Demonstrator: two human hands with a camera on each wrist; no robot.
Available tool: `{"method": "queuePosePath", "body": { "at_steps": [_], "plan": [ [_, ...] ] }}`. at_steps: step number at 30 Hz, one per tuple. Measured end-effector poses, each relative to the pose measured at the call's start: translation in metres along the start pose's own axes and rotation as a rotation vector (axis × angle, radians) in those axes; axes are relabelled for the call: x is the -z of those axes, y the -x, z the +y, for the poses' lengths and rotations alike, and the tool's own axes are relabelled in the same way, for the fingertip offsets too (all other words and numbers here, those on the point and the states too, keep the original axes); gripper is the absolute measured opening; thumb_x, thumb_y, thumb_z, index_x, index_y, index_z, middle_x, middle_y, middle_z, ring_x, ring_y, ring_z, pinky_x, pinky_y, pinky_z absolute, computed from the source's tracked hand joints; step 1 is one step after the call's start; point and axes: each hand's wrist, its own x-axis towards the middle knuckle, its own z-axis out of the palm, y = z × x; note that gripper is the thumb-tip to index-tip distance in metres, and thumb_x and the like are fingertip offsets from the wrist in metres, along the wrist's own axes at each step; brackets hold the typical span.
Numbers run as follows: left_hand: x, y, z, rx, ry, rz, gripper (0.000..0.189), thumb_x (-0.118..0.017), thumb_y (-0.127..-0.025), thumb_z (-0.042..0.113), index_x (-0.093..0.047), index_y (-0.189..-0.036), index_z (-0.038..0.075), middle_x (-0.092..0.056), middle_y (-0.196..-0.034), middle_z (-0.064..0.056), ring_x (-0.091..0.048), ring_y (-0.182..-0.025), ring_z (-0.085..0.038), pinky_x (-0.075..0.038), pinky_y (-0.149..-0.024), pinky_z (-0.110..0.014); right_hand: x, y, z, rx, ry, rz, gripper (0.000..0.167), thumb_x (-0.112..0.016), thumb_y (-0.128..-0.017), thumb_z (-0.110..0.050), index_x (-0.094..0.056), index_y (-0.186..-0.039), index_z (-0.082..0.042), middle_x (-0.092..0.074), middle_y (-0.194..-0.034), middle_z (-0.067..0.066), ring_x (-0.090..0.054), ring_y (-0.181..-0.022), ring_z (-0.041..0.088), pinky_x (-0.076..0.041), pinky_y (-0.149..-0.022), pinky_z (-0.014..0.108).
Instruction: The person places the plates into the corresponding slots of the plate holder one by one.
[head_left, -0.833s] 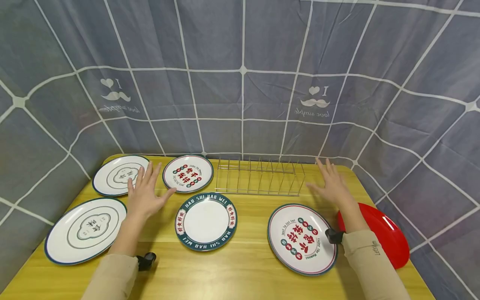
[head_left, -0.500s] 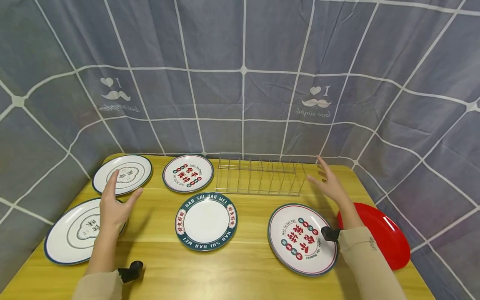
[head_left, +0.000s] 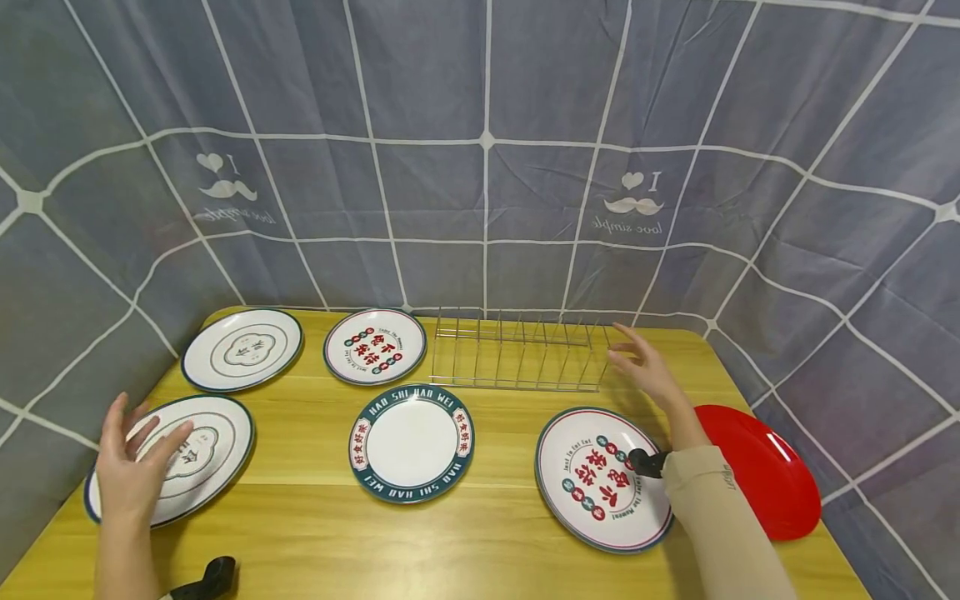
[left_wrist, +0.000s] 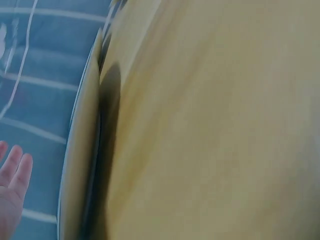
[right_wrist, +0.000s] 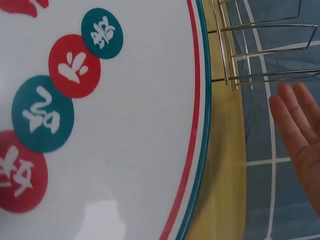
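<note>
My left hand [head_left: 135,467] hovers over the left side of a white oval plate [head_left: 221,467] with a blue rim, fingers spread and relaxed, holding nothing. In the left wrist view that plate [left_wrist: 80,150] appears nearly edge-on, with the fingertips [left_wrist: 20,175] beyond it. Beside the right end of a wire dish rack [head_left: 517,387] is my right hand [head_left: 648,371], its fingers loosely bent around nothing. The right wrist view shows a white plate [right_wrist: 140,110] with red and teal circles, the rack [right_wrist: 265,77] and my fingers [right_wrist: 290,122] close to its end.
Another white plate [head_left: 210,354] lies back left, beside a smaller printed plate [head_left: 408,333]. A teal-rimmed plate [head_left: 412,442] sits mid-table. Front right are a larger printed plate [head_left: 558,467] and a red plate [head_left: 765,467]. A grey curtain [head_left: 435,192] surrounds the table.
My left hand has moved left and toward me, from near the back-left plates to over the front-left one. My right hand has shifted slightly left toward the rack. The plates stay put.
</note>
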Motion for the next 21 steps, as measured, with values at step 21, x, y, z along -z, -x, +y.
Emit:
{"method": "queuePosePath", "body": {
  "at_steps": [21],
  "plan": [
    [0.079, -0.008, -0.058, 0.242, -0.158, 0.265, 0.089, -0.071, -0.077, 0.007, -0.020, -0.141, 0.042, -0.030, -0.141, 0.017, -0.034, -0.118, 0.005, -0.028, -0.091, -0.002, -0.006, -0.003, -0.001, -0.033, -0.100, -0.040, 0.051, -0.048, -0.095, -0.012, -0.029, -0.139, 0.004, -0.059, -0.102, 0.005, -0.058, -0.088, 0.020, -0.048, -0.089, 0.044]
  ]
}}
